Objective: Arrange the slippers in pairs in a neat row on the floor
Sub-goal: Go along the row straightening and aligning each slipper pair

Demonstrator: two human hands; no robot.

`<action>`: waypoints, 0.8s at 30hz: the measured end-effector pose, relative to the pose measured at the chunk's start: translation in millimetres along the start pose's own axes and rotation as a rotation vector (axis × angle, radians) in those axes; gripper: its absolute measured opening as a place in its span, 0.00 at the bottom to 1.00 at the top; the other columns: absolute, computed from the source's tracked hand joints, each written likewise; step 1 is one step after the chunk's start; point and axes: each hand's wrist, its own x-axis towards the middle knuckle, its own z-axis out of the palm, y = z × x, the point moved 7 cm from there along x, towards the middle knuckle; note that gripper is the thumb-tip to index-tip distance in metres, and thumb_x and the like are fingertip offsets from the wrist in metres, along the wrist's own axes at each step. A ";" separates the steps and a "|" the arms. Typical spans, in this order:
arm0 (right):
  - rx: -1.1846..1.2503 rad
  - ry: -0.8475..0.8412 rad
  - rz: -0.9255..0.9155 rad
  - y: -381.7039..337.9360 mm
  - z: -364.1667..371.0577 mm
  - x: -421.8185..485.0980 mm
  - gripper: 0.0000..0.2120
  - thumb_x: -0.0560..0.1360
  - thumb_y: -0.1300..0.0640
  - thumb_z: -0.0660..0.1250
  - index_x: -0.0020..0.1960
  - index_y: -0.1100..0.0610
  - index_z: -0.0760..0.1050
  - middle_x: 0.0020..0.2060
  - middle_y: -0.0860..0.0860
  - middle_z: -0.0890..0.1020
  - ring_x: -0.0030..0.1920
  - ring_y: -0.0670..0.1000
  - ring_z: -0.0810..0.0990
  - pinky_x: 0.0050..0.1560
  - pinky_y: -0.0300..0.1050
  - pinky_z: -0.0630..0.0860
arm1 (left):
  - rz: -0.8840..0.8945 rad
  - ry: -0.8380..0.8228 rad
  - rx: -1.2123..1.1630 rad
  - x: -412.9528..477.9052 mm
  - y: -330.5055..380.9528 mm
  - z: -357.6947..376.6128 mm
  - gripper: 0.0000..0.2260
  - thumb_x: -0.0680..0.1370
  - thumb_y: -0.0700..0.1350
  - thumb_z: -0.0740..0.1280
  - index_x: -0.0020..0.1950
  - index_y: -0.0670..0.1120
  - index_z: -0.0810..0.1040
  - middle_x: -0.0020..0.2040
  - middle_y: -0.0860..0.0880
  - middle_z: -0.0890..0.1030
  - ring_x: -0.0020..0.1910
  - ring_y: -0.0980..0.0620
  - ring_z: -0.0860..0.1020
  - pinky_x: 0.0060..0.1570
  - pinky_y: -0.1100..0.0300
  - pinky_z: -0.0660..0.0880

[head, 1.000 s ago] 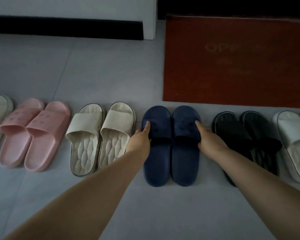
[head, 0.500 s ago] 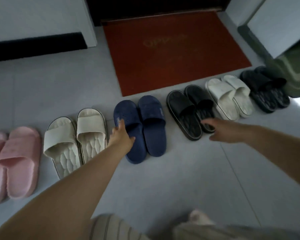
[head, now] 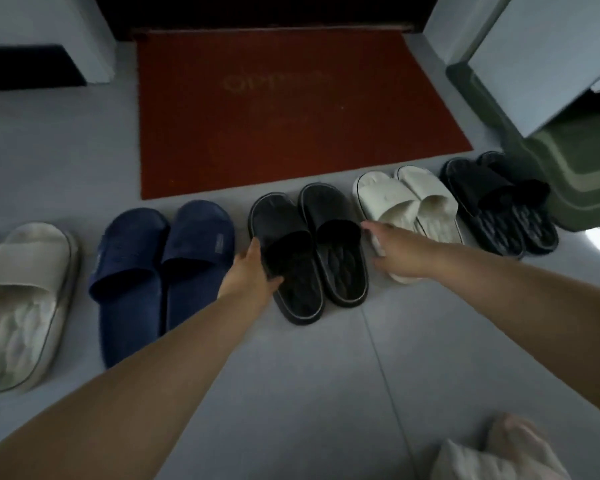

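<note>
Grey floor tiles (head: 291, 393) fill my feed, with a red doormat (head: 291, 116) at the far side and a green mat (head: 589, 181) to the right. Along the doormat's near edge the slippers stand in a row: one cream slipper (head: 21, 299), a navy pair (head: 160, 265), the black pair (head: 329, 216), a white pair (head: 409, 202) and a dark pair (head: 492, 202). Of the hands, the left hand (head: 252, 268) grips the outer edge of the left black slipper (head: 298, 289), fingers curled round its side. The right hand (head: 395, 252) reaches with fingers stretched out, blurred, between the black and white pairs; I cannot tell whether it touches either.
</note>
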 end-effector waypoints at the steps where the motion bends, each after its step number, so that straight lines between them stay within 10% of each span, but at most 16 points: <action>1: 0.063 -0.044 -0.008 5.5 -0.3 14.2 0.38 0.75 0.54 0.65 0.76 0.54 0.45 0.66 0.60 0.71 0.59 0.57 0.75 0.51 0.42 0.68 | -0.027 0.002 0.018 3.0 0.5 2.6 0.34 0.75 0.48 0.67 0.75 0.48 0.54 0.71 0.41 0.67 0.67 0.40 0.70 0.63 0.48 0.70; 6: 0.169 -0.121 -0.085 17.4 -3.3 74.9 0.36 0.78 0.54 0.62 0.76 0.48 0.41 0.63 0.59 0.75 0.55 0.58 0.78 0.53 0.47 0.75 | -0.232 0.063 -0.052 17.5 0.9 6.9 0.29 0.77 0.45 0.64 0.76 0.47 0.56 0.69 0.43 0.72 0.65 0.41 0.72 0.63 0.52 0.70; 11: 0.102 -0.047 -0.234 17.1 0.3 93.8 0.33 0.78 0.58 0.59 0.76 0.50 0.44 0.29 0.51 0.73 0.29 0.48 0.72 0.27 0.39 0.65 | -0.391 0.165 -0.329 22.4 7.4 14.0 0.22 0.79 0.35 0.56 0.73 0.46 0.61 0.65 0.41 0.74 0.63 0.41 0.72 0.68 0.50 0.67; 21: 0.094 0.018 -0.209 21.2 11.7 87.8 0.33 0.78 0.55 0.59 0.76 0.48 0.43 0.36 0.55 0.77 0.36 0.53 0.76 0.34 0.45 0.72 | -0.361 0.203 -0.280 32.1 7.4 1.7 0.20 0.77 0.32 0.55 0.68 0.43 0.68 0.63 0.37 0.76 0.60 0.35 0.73 0.63 0.47 0.70; 24: 0.068 0.082 -0.266 40.6 4.3 72.0 0.30 0.76 0.53 0.62 0.75 0.49 0.54 0.54 0.55 0.78 0.51 0.56 0.79 0.46 0.49 0.76 | -0.390 0.245 -0.137 25.6 14.0 4.3 0.25 0.74 0.37 0.60 0.70 0.48 0.62 0.64 0.38 0.71 0.61 0.35 0.70 0.60 0.46 0.68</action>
